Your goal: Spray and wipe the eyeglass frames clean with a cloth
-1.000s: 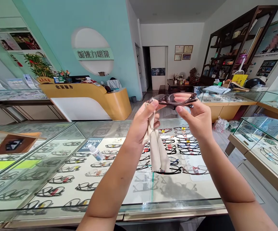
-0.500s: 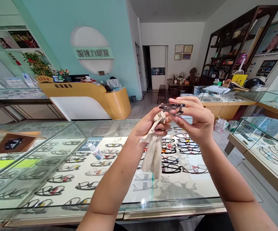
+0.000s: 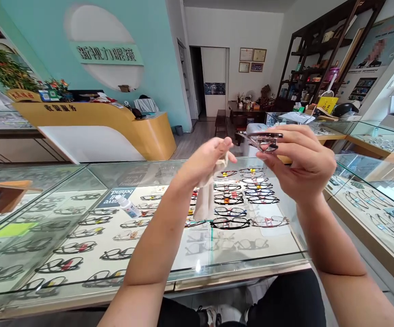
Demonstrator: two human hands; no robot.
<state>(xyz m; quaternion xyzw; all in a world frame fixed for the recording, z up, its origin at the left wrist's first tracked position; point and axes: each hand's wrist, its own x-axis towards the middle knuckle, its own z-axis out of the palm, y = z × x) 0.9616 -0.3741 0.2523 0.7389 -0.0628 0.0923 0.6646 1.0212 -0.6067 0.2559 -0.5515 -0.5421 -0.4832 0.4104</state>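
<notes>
Pinched in the fingers of my right hand (image 3: 306, 159) is a pair of dark-framed eyeglasses (image 3: 265, 140), raised above the glass counter. My left hand (image 3: 209, 159) is to the left of the glasses, apart from them. It is closed on a beige cleaning cloth (image 3: 204, 200), which hangs down from the palm. Below both hands, rows of eyeglass frames (image 3: 230, 222) lie inside the glass display counter (image 3: 238, 261). A small white spray bottle (image 3: 128, 206) stands on the counter to the left of my left forearm.
A wooden tray (image 3: 2, 195) sits on the counter at the far left. Behind the counter is a curved wooden reception desk (image 3: 156, 136). To the right runs another glass showcase (image 3: 374, 204) with frames. A dark wooden shelf (image 3: 316, 59) stands at the back right.
My hands have drawn apart: the glasses have moved right in my right hand, and my left hand has come off them, still with the cloth. The view has turned and tilted down slightly.
</notes>
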